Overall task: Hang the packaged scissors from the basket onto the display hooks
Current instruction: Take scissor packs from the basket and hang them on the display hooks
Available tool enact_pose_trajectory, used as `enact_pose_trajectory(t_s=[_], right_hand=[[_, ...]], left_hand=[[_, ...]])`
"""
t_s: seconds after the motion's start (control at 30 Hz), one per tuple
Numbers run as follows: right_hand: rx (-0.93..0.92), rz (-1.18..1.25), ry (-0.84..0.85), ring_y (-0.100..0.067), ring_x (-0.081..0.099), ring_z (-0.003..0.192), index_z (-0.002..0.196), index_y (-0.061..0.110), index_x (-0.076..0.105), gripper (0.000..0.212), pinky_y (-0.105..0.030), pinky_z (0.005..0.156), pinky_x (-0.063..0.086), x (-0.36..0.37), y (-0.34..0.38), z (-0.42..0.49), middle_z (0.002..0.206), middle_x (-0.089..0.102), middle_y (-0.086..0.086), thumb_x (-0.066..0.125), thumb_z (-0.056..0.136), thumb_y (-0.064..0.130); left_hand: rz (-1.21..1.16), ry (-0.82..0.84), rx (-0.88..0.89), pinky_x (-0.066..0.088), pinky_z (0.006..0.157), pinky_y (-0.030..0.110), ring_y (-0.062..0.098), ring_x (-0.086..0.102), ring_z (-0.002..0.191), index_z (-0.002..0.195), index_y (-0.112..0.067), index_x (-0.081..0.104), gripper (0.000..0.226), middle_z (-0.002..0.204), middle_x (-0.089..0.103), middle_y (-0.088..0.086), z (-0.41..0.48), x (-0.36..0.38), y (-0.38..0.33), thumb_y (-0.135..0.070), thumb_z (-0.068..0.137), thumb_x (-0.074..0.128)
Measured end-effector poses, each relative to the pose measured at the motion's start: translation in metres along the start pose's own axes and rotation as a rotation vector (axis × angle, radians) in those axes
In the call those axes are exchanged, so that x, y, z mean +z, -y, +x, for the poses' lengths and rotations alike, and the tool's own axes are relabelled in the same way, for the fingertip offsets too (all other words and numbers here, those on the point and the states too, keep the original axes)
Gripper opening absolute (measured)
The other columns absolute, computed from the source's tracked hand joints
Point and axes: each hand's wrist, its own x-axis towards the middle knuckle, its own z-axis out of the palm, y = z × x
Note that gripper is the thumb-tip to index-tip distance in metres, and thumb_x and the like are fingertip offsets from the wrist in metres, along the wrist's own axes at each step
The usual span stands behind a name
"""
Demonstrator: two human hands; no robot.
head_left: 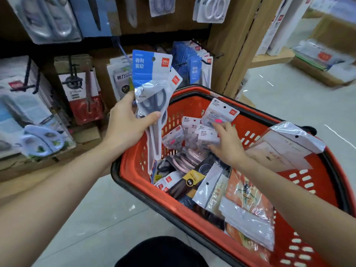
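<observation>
My left hand [128, 122] grips two packaged scissors [152, 89] with blue and white cards, held upright above the left rim of the red basket [134, 170]. Grey scissor handles show through the clear plastic. My right hand [225, 143] reaches into the basket and its fingers hold small white packets [207, 134] at the far end. Another small white packet [219, 113] stands just above those fingers. More packaged scissors [189, 158] with pink handles lie deeper in the basket. Display hooks [204, 61] with blue scissor packs hang on the wooden wall behind the basket.
Shelves at the left carry hanging packs [81, 89] on black hooks. The basket also holds flat plastic-wrapped packs [248, 212] at the near right. A wooden panel edge [237, 54] stands right of the hooks. Cardboard boxes [323, 64] sit on the floor at the far right.
</observation>
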Motion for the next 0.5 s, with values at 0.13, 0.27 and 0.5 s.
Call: enact_pose_trajectory(t_s=[0.13,0.27,0.5], right_hand=[[-0.086,-0.199,-0.091,-0.035,0.045,0.107,0.123,0.015,0.07,0.049,-0.043,0.087,0.044,0.006,-0.003,0.006,0.115,0.052,-0.011,0.089,0.077,0.02],[-0.164,-0.145,-0.13,-0.033,0.048,0.101,0.099,0.018,0.079,0.023,-0.046,0.083,0.048,0.011,-0.013,0.007,0.104,0.068,-0.004,0.088,0.079,0.012],[-0.037,-0.018,-0.035,-0.035,0.068,0.087,0.096,0.014,0.073,0.007,-0.041,0.074,0.054,-0.012,-0.008,0.008,0.092,0.074,-0.01,0.066,0.096,0.012]], left_hand=[[0.005,0.025,-0.034,0.051,0.091,0.019,0.003,0.065,0.106,0.128,-0.024,0.066,0.05,0.115,0.07,-0.016,0.003,0.001,0.0,-0.027,0.083,0.087],[0.003,0.045,-0.044,0.051,0.094,0.025,0.004,0.065,0.109,0.13,-0.025,0.064,0.051,0.116,0.07,-0.016,0.004,0.002,0.002,-0.028,0.084,0.086],[0.028,0.057,-0.028,0.054,0.102,0.039,0.006,0.066,0.112,0.134,-0.024,0.063,0.054,0.123,0.071,-0.012,0.002,0.002,0.002,-0.029,0.085,0.085]])
